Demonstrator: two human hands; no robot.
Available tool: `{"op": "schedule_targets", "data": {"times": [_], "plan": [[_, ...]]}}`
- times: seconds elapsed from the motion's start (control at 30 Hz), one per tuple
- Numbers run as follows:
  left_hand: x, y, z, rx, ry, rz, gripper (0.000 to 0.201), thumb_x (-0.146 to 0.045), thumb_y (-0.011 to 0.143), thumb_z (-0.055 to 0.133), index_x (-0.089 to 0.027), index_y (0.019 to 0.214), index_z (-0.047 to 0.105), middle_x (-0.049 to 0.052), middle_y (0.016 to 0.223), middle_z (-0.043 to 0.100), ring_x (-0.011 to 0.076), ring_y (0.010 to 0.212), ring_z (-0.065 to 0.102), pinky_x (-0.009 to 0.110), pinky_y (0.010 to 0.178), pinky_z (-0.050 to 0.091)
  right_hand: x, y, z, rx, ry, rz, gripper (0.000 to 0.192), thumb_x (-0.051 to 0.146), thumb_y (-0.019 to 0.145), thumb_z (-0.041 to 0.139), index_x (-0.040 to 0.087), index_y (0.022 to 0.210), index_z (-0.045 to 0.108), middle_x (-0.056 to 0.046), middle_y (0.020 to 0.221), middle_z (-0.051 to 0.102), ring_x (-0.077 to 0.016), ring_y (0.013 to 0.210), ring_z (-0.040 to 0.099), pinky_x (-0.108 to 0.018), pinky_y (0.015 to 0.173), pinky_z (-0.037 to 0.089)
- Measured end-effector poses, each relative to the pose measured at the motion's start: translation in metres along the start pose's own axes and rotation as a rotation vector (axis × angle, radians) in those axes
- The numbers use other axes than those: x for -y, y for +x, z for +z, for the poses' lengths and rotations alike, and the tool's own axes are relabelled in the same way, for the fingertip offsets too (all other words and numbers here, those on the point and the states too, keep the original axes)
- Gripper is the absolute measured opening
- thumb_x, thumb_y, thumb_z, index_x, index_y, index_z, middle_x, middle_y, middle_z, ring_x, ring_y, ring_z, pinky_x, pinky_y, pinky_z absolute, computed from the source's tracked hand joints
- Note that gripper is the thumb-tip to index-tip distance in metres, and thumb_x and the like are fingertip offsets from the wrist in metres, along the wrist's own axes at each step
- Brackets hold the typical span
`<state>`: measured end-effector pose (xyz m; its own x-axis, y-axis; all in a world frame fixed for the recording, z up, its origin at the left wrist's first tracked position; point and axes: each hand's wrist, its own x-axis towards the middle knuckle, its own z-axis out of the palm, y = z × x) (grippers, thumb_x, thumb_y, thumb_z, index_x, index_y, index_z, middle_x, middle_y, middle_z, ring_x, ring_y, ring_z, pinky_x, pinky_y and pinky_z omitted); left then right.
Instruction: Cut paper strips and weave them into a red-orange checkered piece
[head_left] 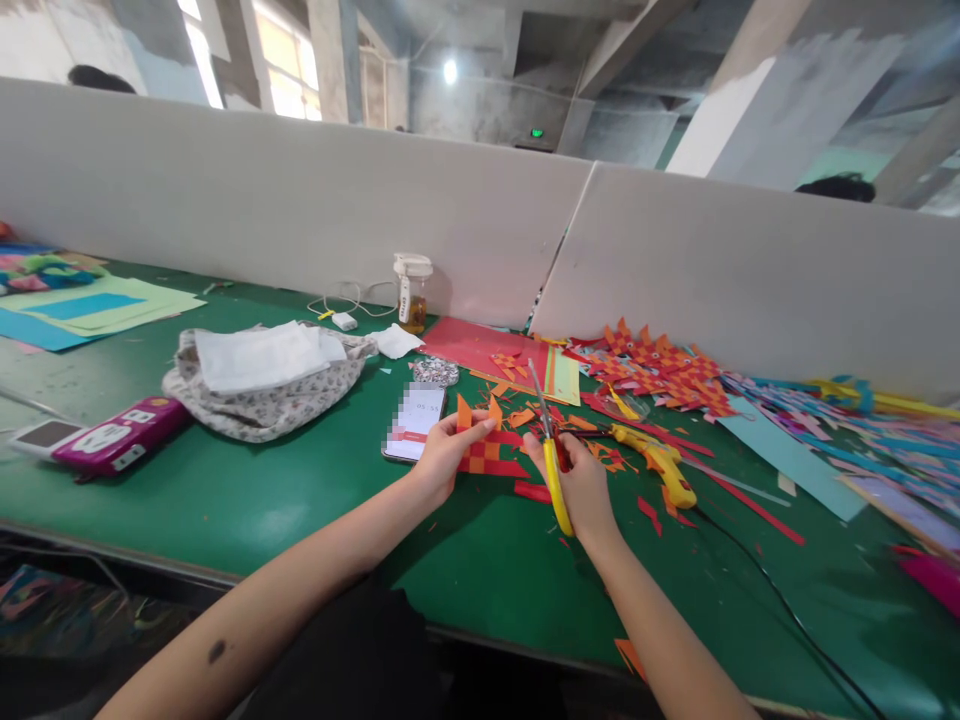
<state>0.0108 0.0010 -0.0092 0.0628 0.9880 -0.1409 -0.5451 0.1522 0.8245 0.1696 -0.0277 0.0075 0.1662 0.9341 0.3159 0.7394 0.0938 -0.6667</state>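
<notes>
My left hand (448,450) is closed on a woven paper piece (484,453) in red and orange, with loose strip ends sticking out on its right and pointed orange tips at its top. In my right hand (585,487) is a pair of scissors (556,470) with yellow handles, blades pointing up and away from me. The scissors are apart from the woven piece, just to its right. Small orange and red paper scraps (517,415) lie behind and around both hands. A phone (416,420) with a lit screen lies left of my left hand.
To the right lie a yellow glue gun (660,465) with a black cord, finished woven paper pieces (656,365) and many coloured strips (817,425). Red sheets (480,345) and a jar (412,292) stand behind. On the left are a cloth bag (277,410) and a magenta case (124,437).
</notes>
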Motion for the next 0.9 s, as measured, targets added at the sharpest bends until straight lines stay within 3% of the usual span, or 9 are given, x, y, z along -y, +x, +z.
{"op": "schedule_targets", "data": {"times": [0.23,0.9], "plan": [[0.0002,0.0029,-0.0016,-0.034,-0.009,0.024,0.034,-0.030,0.054,0.080,-0.015,0.081,0.065,0.002,0.075,0.069,0.0139,0.066,0.064,0.027,0.067,0.050,0.0012,0.0003,-0.0009,0.014,-0.046,0.008,0.044,0.062,0.071,0.050,0.023,0.059,0.035,0.005,0.051,0.041,-0.0116,0.048,0.039,-0.022,0.049,0.031],[0.0027,0.0050,-0.0041,0.063,-0.069,0.042,0.039,-0.030,0.054,0.081,-0.013,0.085,0.064,0.004,0.080,0.069,0.0156,0.072,0.065,0.029,0.071,0.052,-0.0005,-0.0001,-0.0005,0.030,-0.023,0.025,0.042,0.059,0.071,0.054,0.023,0.059,0.037,0.006,0.050,0.039,-0.0120,0.049,0.039,-0.022,0.048,0.030]]}}
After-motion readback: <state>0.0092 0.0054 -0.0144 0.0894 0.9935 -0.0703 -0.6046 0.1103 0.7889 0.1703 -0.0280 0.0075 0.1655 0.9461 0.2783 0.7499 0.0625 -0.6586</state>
